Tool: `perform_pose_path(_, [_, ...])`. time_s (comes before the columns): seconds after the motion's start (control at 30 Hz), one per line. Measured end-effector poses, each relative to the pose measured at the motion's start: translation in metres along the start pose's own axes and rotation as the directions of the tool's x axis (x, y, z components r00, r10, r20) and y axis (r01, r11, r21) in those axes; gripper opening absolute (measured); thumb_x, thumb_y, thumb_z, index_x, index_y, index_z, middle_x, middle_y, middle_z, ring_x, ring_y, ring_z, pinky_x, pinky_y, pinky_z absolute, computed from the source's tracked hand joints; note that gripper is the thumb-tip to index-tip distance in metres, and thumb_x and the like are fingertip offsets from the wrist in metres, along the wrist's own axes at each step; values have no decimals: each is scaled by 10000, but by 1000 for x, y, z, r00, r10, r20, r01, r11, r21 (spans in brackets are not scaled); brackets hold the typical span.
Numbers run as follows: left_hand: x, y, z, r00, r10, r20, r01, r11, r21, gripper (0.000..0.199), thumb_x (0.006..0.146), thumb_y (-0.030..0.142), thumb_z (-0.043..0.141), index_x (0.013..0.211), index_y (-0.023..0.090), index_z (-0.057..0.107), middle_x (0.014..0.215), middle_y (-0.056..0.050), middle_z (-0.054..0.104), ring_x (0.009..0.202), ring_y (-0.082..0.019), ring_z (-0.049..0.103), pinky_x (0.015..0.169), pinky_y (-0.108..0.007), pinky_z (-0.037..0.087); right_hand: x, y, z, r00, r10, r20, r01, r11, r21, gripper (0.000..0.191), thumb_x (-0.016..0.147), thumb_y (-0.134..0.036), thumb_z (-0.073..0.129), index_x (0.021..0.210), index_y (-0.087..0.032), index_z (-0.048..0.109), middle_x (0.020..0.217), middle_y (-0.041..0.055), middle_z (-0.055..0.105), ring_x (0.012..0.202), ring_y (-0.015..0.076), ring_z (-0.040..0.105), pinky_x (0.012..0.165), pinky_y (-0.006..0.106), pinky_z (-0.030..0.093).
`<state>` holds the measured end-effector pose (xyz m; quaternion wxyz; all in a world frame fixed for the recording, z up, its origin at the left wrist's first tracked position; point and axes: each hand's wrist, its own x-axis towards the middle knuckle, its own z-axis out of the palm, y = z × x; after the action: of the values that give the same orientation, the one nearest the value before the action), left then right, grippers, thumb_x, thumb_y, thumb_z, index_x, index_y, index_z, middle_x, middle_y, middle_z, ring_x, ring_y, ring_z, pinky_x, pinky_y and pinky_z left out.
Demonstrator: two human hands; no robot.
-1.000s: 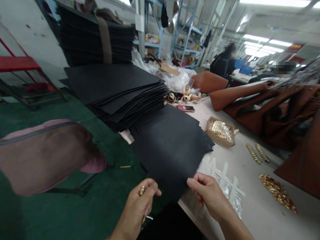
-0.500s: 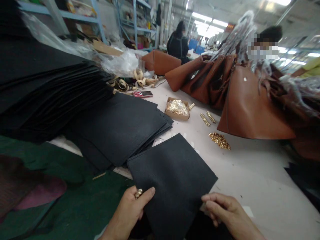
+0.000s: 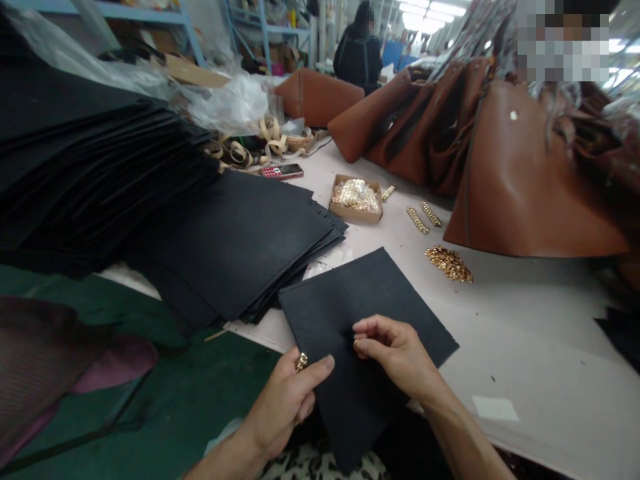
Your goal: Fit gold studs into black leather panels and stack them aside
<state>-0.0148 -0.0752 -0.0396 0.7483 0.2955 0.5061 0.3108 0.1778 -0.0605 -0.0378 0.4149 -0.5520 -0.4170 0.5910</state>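
**Markings: nothing I can read.**
Keypad on the mobile phone (image 3: 281, 171) too small to make out; white paper slip (image 3: 495, 408) shows no legible print.

White worktable (image 3: 530, 313), black leather panels (image 3: 235, 247), gold chains (image 3: 449, 263)

The small gold piece (image 3: 301, 362) at the left hand (image 3: 285, 407) is partly hidden by the fingers, and a glint at the fingertips (image 3: 361, 332) of the right hand (image 3: 395, 350) is too small to tell. The stack of black leather panels (image 3: 100, 180) and a dark-and-pink object (image 3: 50, 360) are cut off by the left edge, the tan leather bag (image 3: 525, 180) by the right edge, and patterned cloth (image 3: 320, 463) by the bottom edge. At the upper right, a co-worker's head (image 3: 563, 40) is blurred into coarse squares and cut off by the top edge.
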Motion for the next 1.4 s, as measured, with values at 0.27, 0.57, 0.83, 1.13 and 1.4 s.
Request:
perform_pose_path(0.27, [12,7,2,993,-96,75,101,992,-71,356,748,473,748,822,177,565,550,79,526,320,-4,238,336,-170,126,10,-5,-2,992,100,-71,-104,993,-56,256,671,-325,797,824,-153,684,688,-10,645,587,108,568,482,202,497])
perform_pose_path(0.57, [14,6,2,986,-92,141,113,982,-149,342,811,454,686,701,187,503,403,119,367,318,-22,187,366,-177,144,14,-6,-8,990,127,-65,-131,990,-56,278,636,-331,824,802,-151,694,690,3,666,571,105,567,440,177,488])
perform_pose_path(0.83, [14,6,-1,982,-53,183,79,987,-138,273,811,425,690,787,189,554,440,120,374,341,-24,191,350,-153,156,11,-2,-6,996,73,-44,-76,996,-55,240,690,-307,795,854,-168,688,727,-11,652,617,108,579,481,184,516])
perform_pose_path(1.13, [11,5,4,997,-14,78,11,999,37,346,781,434,742,953,154,635,645,43,557,428,-35,350,338,-141,180,3,4,-6,999,-26,-28,21,985,-169,181,793,-268,729,957,-203,688,773,-29,652,599,87,570,514,187,485])
perform_pose_path(1.4, [15,-1,4,982,-159,105,171,979,-110,392,703,538,728,665,196,541,318,124,274,301,-46,189,348,-178,204,-1,-2,-11,998,-59,-19,59,998,-1,172,747,-254,773,791,-181,624,705,-38,629,606,83,570,562,186,482])
